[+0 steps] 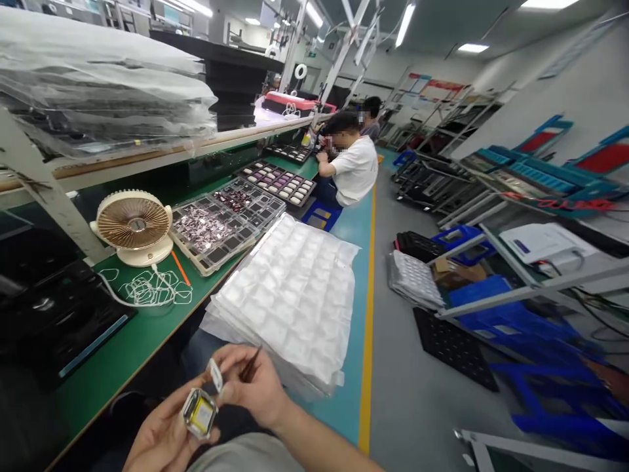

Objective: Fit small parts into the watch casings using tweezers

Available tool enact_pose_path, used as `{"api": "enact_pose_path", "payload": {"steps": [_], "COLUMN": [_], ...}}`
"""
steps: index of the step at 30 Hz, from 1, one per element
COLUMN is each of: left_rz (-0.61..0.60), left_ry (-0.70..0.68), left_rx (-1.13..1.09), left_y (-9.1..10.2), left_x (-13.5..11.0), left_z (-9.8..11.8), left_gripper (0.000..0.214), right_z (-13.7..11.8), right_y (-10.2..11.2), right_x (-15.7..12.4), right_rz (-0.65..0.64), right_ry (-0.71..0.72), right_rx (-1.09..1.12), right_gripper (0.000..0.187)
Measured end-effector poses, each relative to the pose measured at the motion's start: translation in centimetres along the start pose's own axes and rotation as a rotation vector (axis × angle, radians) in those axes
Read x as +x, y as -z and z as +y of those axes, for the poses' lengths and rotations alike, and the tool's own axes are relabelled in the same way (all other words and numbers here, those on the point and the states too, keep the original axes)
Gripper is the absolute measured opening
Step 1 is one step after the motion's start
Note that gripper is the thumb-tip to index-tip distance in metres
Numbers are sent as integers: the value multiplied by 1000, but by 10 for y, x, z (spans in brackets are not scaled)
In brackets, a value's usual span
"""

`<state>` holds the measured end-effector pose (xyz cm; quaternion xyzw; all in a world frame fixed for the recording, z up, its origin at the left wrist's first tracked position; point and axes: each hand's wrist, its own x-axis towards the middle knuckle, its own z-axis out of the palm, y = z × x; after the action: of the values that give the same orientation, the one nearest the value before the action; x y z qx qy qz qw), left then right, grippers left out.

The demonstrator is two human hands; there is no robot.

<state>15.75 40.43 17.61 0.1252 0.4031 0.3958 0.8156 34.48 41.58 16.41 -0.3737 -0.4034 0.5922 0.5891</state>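
The green workbench (pixel 132 341) runs up and to the left of the fingers. A stack of white trays (pixel 295 295) lies just above the right hand (pixel 255 390). A tray of small parts (pixel 221 223) and a desk fan (pixel 133 224) stand well beyond both hands. The left hand (pixel 162 432) is curled, with its fingertips gripping a square part (pixel 199 413) by the edges. The right hand's fingers are closed around tweezers (pixel 250 364). A small white tab (pixel 215 375) sits at the right fingertips, just above the square part.
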Motion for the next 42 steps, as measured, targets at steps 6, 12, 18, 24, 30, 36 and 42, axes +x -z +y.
{"api": "enact_pose_path", "payload": {"steps": [6, 12, 18, 24, 30, 36, 42], "left_rz": [85, 43, 15, -24, -35, 13, 71], "left_ry": [-360, -527, -602, -624, -630, -650, -672], "left_rx": [51, 183, 211, 254, 259, 240, 173], "left_y": [-7, 13, 22, 24, 27, 30, 23], "left_x": [0, -2, -4, -3, -1, 2, 3], "left_z": [9, 10, 9, 10, 9, 7, 5], "left_gripper": [45, 41, 43, 43, 45, 43, 37], "right_z": [-37, -33, -24, -24, -22, -13, 12], "right_y": [-15, -30, -30, -28, -28, -26, -30], "right_x": [9, 16, 20, 22, 24, 22, 17], "right_rz": [-198, -317, -326, -334, -347, -411, -350], "right_ry": [458, 537, 560, 578, 588, 666, 708], "right_rx": [-602, -673, -668, -662, -682, -790, -915], "right_gripper": [23, 19, 21, 27, 25, 28, 35]}}
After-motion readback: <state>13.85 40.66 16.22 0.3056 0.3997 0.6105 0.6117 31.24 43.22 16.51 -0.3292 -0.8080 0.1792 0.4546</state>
